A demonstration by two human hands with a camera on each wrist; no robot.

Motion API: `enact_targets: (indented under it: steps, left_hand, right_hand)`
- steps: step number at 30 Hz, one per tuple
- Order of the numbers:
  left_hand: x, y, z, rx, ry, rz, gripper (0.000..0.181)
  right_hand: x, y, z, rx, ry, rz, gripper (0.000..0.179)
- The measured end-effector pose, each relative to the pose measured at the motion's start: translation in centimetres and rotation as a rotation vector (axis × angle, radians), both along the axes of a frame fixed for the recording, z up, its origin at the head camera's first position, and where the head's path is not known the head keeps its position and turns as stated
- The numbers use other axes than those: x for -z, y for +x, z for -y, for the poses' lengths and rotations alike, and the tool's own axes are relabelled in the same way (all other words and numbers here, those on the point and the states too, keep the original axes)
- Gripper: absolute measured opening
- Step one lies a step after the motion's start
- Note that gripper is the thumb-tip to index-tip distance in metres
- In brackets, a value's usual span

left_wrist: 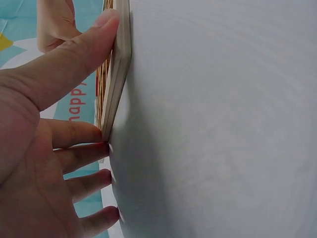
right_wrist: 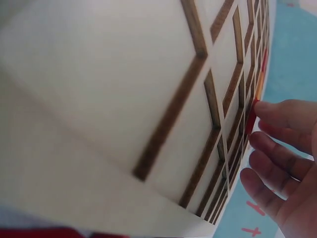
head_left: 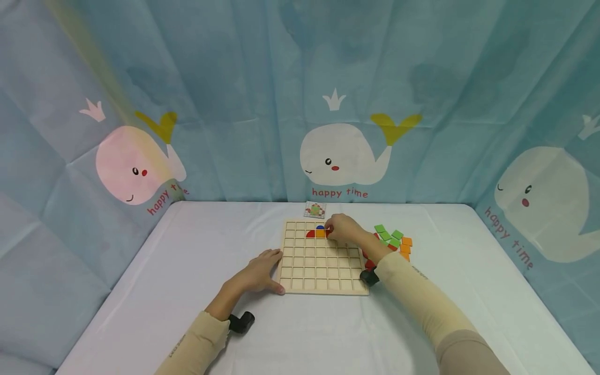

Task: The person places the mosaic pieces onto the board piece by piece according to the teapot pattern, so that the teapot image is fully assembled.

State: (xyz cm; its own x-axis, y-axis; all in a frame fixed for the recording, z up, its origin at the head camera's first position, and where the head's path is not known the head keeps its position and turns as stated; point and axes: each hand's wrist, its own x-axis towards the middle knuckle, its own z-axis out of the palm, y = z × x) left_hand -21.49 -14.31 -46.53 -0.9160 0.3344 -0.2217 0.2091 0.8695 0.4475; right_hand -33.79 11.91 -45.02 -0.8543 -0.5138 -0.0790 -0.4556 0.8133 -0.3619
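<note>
A wooden grid board (head_left: pixel 309 265) lies on the table between my hands. My left hand (head_left: pixel 260 272) rests against its left side, thumb at the near corner and fingers spread along the edge. In the board's upper rows sit a red curved tile (head_left: pixel 311 234), an orange tile (head_left: pixel 320 234) and a blue rounded tile (head_left: pixel 321 227). My right hand (head_left: pixel 347 229) reaches over the board and pinches another red tile (right_wrist: pixel 252 119) at a cell just right of the orange one. Its fingers partly cover that tile.
Behind the board lies a small pattern card (head_left: pixel 315 210). To the right are loose green tiles (head_left: pixel 385 236), orange tiles (head_left: pixel 406 241) and red tiles (head_left: pixel 370 264), partly hidden by the right forearm. A whale-print curtain (head_left: pixel 262 156) encloses the white table (head_left: pixel 197 250).
</note>
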Motion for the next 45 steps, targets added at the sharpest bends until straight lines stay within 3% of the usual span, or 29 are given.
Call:
enact_targets:
  steps: [17, 24, 32, 45]
  left_hand:
    - [0.2, 0.0, -0.1, 0.0, -0.015, -0.005, 0.104]
    - [0.0, 0.0, -0.2, 0.002, -0.012, -0.01, 0.104]
    - [-0.2, -0.1, -0.1, 0.008, -0.003, 0.001, 0.103]
    - [0.0, -0.1, -0.1, 0.0, -0.004, 0.006, 0.103]
  right_hand:
    - [0.2, -0.1, 0.1, 0.031, -0.014, 0.03, 0.022]
    - [-0.4, -0.2, -0.2, 0.006, -0.011, 0.019, 0.022]
    - [-1.5, -0.4, -2.4, 0.043, -0.028, 0.01, 0.025]
    - [-1.8, -0.6, -7.1, 0.134, 0.007, -0.001, 0.03]
